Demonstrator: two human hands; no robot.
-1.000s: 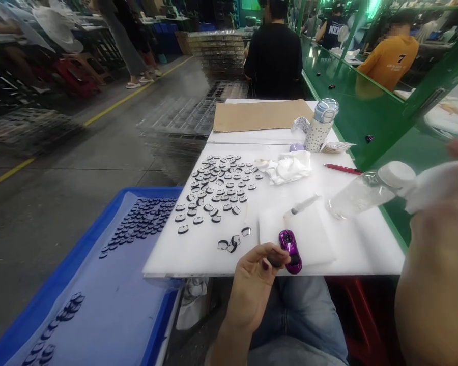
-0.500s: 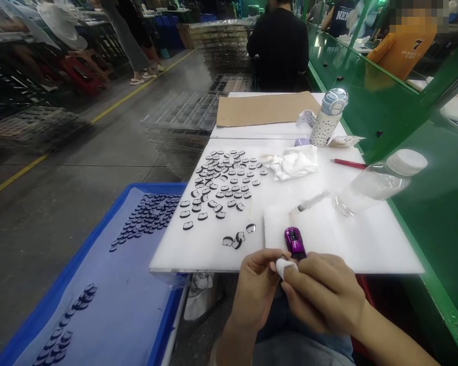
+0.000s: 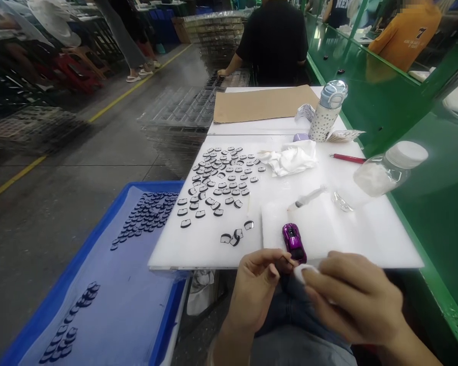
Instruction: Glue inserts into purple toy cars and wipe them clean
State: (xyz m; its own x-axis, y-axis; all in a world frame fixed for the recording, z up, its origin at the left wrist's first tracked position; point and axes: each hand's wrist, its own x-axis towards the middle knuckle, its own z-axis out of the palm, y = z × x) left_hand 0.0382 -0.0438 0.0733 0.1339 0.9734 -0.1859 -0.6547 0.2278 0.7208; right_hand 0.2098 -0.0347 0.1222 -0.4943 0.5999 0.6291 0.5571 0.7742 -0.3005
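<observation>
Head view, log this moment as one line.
left hand: pinching small piece, partly hidden; right hand: holding white wad; car: on white pad; syringe: beyond car

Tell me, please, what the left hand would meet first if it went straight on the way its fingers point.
The left hand would probably meet the white wad in the right hand first, though depth between them is hard to judge.

Bench (image 3: 198,251): 1 toy car (image 3: 294,242), 1 syringe (image 3: 308,197), 1 pen (image 3: 348,158), 2 bottles (image 3: 389,170). Curved parts (image 3: 249,225): 4 near front edge, rest too dense to count.
</observation>
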